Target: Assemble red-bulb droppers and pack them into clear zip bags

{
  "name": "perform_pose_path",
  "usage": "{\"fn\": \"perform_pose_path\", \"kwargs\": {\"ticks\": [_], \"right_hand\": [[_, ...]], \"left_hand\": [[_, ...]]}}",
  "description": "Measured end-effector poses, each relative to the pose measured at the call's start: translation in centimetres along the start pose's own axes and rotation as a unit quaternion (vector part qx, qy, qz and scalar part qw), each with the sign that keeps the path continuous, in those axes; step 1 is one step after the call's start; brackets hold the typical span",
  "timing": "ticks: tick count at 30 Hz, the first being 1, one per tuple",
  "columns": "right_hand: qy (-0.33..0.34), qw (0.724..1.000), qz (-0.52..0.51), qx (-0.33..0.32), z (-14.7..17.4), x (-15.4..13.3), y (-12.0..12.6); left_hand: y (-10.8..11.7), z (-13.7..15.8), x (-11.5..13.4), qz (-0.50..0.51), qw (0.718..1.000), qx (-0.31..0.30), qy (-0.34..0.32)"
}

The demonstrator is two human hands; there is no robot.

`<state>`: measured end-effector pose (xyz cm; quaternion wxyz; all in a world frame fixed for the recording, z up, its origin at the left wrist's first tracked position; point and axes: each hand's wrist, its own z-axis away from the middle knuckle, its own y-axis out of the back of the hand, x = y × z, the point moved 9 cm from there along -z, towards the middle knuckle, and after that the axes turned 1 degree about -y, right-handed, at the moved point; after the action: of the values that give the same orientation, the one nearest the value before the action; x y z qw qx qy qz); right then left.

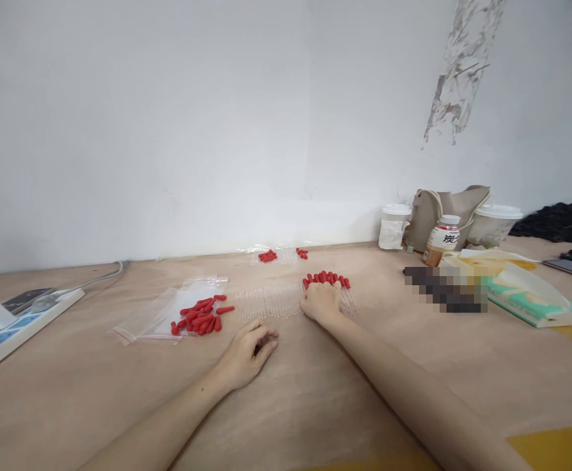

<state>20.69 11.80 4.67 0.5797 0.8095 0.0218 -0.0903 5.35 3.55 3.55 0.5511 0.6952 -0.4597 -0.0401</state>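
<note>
Thin, clear, glass-like tubes [270, 302] lie side by side at the frame's centre, probably so each can be reached singly; smooth red, rubbery teardrop bulbs [201, 320] are heaped on flat clear plastic bags [161, 306] left of centre, perhaps to keep them together. The right hand [321, 302] bends over the row's red-tipped right end, fingertips hidden, so I cannot tell its grip; the left hand [250, 354] rests loosely curled below, thumb apart, on the plain brown tabletop [295, 405]

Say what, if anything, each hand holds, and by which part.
The left hand shows nothing held. The right hand is over clear tubes, beside red caps; its underside is hidden, so I can't tell.
</note>
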Motion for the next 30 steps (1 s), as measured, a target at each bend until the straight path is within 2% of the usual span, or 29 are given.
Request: {"fn": "perform_pose_path", "kwargs": {"ticks": [2, 4, 8, 11, 13, 16, 20, 23, 25, 26, 28, 30], "right_hand": [[-0.001, 0.999, 0.011, -0.032, -0.2, -0.2, -0.6], [0.000, 0.998, 0.026, -0.059, -0.5, -0.5, -1.1], [0.006, 0.996, 0.037, -0.081, -1.0, -0.9, -1.2], [0.013, 0.997, 0.038, -0.072, -0.8, -0.8, -0.4], [0.037, 0.999, 0.029, -0.027, 0.0, -0.7, 0.8], [0.134, 0.989, -0.021, 0.051, 2.4, -1.2, 2.5], [0.290, 0.944, -0.139, 0.079, 6.7, -2.0, 2.8], [0.344, 0.918, -0.172, 0.092, 8.7, -2.2, 2.5], [0.348, 0.914, -0.185, 0.095, 9.1, -2.3, 2.4], [0.343, 0.914, -0.196, 0.095, 9.1, -2.4, 2.5], [0.330, 0.914, -0.217, 0.092, 9.1, -2.4, 2.8], [0.330, 0.912, -0.229, 0.082, 9.1, -2.6, 2.9]], "left_hand": [[0.2, 0.0, 0.0, -0.014, 1.000, 0.008, 0.001], [1.3, -0.2, -0.3, -0.053, 0.998, 0.037, 0.005], [5.9, -0.5, -2.6, -0.213, 0.969, 0.112, 0.054], [8.3, -0.9, -5.5, -0.305, 0.939, 0.095, 0.127], [8.8, -1.2, -6.9, -0.332, 0.928, 0.069, 0.154], [8.4, -1.9, -8.1, -0.354, 0.920, 0.041, 0.166], [8.2, -2.7, -8.1, -0.362, 0.918, 0.043, 0.157], [7.8, -2.6, -6.5, -0.361, 0.921, 0.066, 0.134], [6.8, -2.0, -4.7, -0.335, 0.933, 0.080, 0.106], [6.0, -1.6, -3.8, -0.309, 0.944, 0.081, 0.087], [4.2, -0.7, -2.1, -0.139, 0.985, 0.095, 0.046], [2.3, 0.1, -1.6, -0.021, 0.995, 0.081, 0.046]]}}
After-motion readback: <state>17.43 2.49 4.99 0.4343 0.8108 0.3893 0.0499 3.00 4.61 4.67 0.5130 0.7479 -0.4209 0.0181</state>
